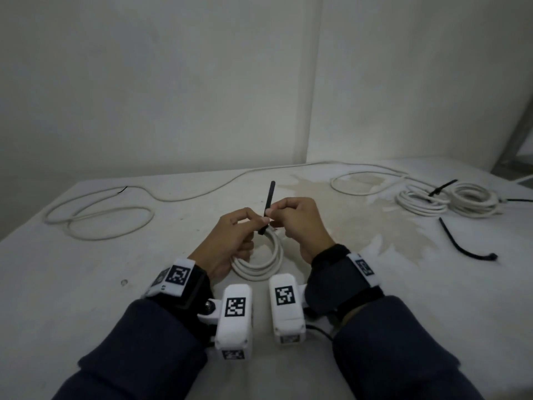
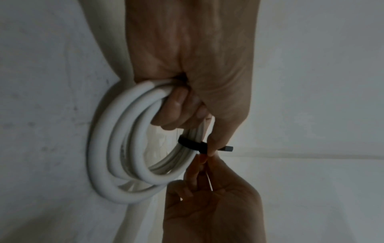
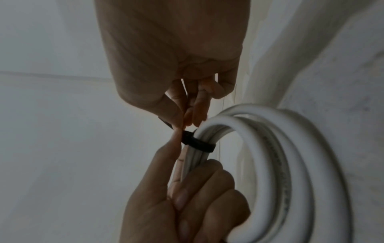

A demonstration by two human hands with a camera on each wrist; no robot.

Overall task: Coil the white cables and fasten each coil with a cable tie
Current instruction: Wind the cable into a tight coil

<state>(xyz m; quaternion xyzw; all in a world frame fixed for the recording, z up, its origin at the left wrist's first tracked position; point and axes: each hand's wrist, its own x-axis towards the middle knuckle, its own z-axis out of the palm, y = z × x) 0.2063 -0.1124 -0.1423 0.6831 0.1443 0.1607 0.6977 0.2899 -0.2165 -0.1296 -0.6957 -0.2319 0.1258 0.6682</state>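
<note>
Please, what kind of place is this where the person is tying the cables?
Probably a plain workroom or a recording setup, not a home room. The table is rough, white and stained, the walls behind are bare, and only white cables, tied coils and a spare black tie lie on it.

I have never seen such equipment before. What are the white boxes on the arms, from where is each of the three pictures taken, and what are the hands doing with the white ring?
No machine works here: a person uses two bare hands. The white boxes strapped to the wrists are cameras with printed markers. The wide picture comes from a camera on the head; the two close pictures look along each hand from the wrist. The left hand grips a coil of white cable. A black cable tie is looped around the coil, and the right hand pinches its long tail. On the white table lie a loose uncoiled cable, two tied coils far right, and a spare tie.
</note>
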